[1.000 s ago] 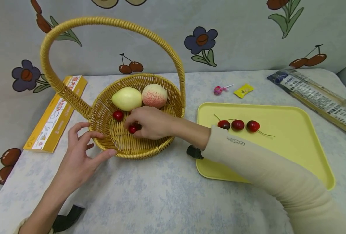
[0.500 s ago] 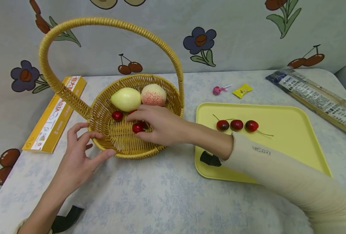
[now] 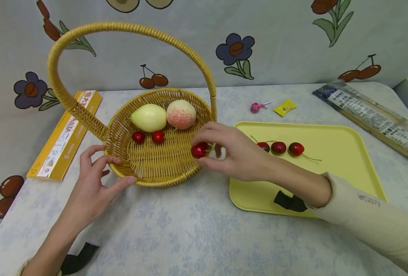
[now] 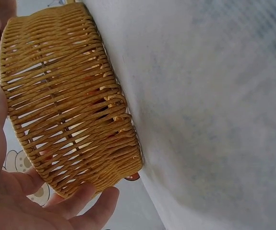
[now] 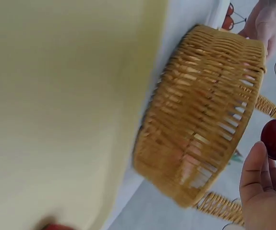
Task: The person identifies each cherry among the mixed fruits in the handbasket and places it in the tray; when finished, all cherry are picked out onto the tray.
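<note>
My right hand point(image 3: 229, 151) pinches a red cherry point(image 3: 198, 150) by thumb and fingers, above the right rim of the wicker basket point(image 3: 155, 168). In the right wrist view the cherry point(image 5: 275, 139) shows between the fingertips, beyond the basket wall point(image 5: 200, 105). My left hand point(image 3: 95, 184) holds the basket's left front rim, its index finger over the edge. The left wrist view has its fingers around the woven wall point(image 4: 66, 96). Inside the basket lie a pale yellow fruit point(image 3: 149, 117), a peach point(image 3: 181, 114) and two cherries, one dark point(image 3: 138, 137) and one brighter point(image 3: 158, 137).
Right of the basket is a yellow tray point(image 3: 341, 165) with three cherries; one point(image 3: 296, 149) has a long stem. Behind it lie a lollipop point(image 3: 255, 107) and a yellow wrapped candy point(image 3: 285, 108). A long packet point(image 3: 369, 115) is far right, a yellow box point(image 3: 64, 142) left.
My right hand has lifted the cherry from the basket's floor and moved right to above the rim, uncovering another cherry inside. My left hand has stayed on the basket.
</note>
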`<move>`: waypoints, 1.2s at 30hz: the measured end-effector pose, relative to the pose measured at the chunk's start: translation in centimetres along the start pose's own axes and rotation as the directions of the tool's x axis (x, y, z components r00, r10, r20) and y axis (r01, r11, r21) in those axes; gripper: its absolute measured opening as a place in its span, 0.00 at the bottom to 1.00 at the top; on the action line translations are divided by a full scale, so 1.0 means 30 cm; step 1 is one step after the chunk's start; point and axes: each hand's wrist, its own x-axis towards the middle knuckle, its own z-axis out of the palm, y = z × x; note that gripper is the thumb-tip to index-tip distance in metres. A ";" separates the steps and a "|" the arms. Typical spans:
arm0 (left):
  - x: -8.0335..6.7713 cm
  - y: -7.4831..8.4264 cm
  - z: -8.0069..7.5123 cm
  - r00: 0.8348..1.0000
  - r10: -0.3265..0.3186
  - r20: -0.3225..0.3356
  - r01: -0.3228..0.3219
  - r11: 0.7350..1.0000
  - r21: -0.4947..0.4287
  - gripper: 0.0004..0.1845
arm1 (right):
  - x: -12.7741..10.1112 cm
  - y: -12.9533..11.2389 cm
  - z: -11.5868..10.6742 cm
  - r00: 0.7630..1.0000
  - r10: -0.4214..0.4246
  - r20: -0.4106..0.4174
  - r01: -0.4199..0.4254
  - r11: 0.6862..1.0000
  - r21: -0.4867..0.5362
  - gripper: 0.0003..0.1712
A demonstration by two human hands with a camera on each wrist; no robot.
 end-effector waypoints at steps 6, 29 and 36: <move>-0.003 -0.002 0.001 1.000 0.019 -0.006 -0.019 1.000 -0.006 0.24 | -0.127 0.028 -0.079 0.989 0.139 -0.057 -0.141 0.989 -0.032 0.14; -0.004 0.004 0.000 1.000 0.024 -0.006 -0.024 1.000 0.003 0.23 | -0.484 0.199 -0.377 0.729 0.663 -0.170 -0.683 0.687 -0.247 0.21; -0.004 0.008 -0.002 1.000 0.018 0.000 -0.018 1.000 -0.001 0.23 | -0.514 0.243 -0.409 0.653 0.756 -0.051 -0.725 0.605 -0.328 0.20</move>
